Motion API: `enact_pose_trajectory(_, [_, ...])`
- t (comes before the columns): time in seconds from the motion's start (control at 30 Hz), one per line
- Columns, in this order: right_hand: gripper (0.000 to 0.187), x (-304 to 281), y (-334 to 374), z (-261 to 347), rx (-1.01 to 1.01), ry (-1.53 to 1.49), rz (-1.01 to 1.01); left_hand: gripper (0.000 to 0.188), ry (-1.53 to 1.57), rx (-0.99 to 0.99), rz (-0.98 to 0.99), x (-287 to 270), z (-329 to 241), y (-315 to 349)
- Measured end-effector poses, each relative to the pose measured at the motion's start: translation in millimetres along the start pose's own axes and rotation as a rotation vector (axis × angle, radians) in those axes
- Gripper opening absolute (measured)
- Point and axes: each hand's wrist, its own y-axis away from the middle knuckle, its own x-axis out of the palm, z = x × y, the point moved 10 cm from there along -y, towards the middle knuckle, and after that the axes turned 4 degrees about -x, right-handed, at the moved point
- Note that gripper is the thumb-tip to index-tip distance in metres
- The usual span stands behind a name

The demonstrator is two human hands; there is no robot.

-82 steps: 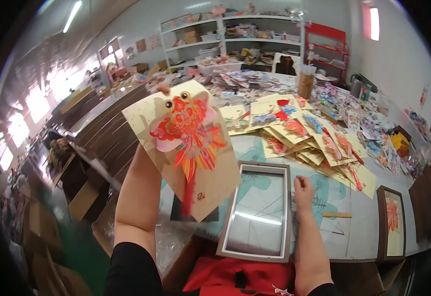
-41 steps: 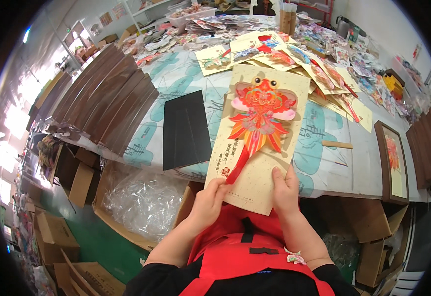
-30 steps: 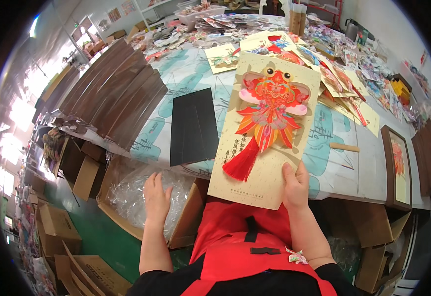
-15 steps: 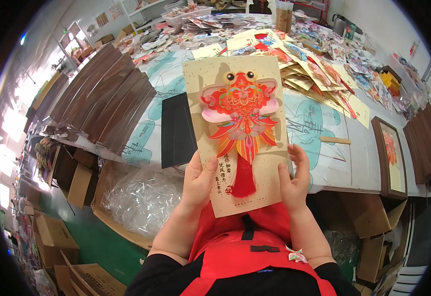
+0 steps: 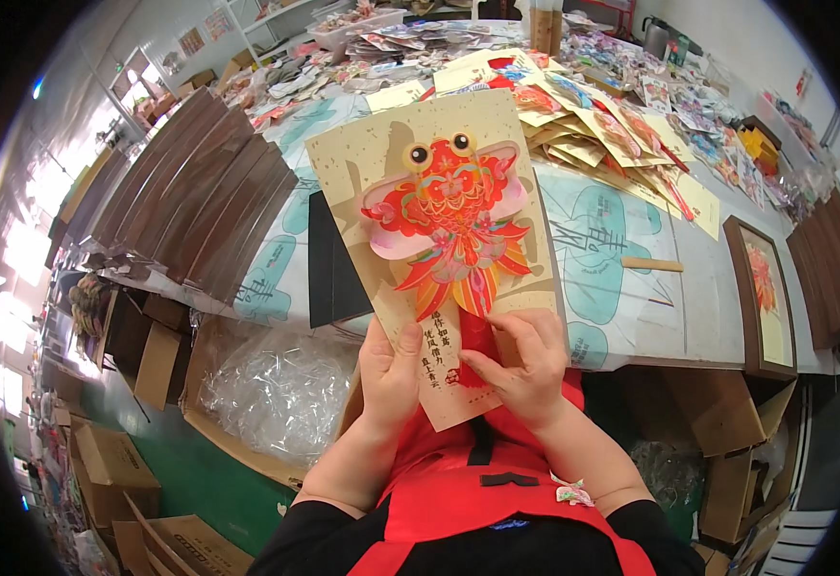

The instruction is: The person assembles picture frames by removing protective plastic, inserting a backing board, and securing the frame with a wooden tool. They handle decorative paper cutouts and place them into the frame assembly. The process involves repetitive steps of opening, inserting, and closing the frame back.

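I see my left hand (image 5: 388,370) gripping the lower left edge of a tan speckled card bearing a red and pink paper goldfish (image 5: 444,235), which I hold upright in front of me above the near edge of the bench (image 5: 631,288). My right hand (image 5: 525,365) pinches the red tassel (image 5: 474,336) hanging from the fish's tail. A black rectangular board (image 5: 328,264) lies on the bench just behind the card, and a dark wooden picture frame (image 5: 761,283) lies at the right.
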Motion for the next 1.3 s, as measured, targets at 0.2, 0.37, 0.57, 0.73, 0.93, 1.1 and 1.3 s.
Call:
enact_pose_trajectory(0.2, [0.025,-2,6,-2,-0.094,0.021,-0.039,0.034,-0.059,0.069,0.016,3,2,3])
enact_pose_trajectory(0.37, [0.021,-2,17,11,-0.204,-0.057,-0.005,0.033,0.072,-0.024,-0.041,-13,8,-6])
enact_pose_trajectory(0.57, [0.020,4,45,16,-0.242,-0.104,0.153,0.035,0.101,0.000,-0.081,-29,6,-9])
enact_pose_trajectory(0.73, [0.021,8,81,15,-0.208,-0.162,0.322,0.033,0.154,0.018,-0.153,-47,-5,-15])
enact_pose_trajectory(0.93, [0.013,-27,139,-36,0.083,-0.024,0.485,0.034,0.134,0.048,-0.187,-60,-14,-16])
enact_pose_trajectory(1.1, [0.018,-125,206,-116,0.417,0.490,0.432,0.034,0.186,0.035,-0.176,-59,-8,-19])
enact_pose_trajectory(1.3, [0.019,-202,227,-139,0.650,0.757,0.279,0.033,0.229,-0.006,-0.155,-56,-3,-19])
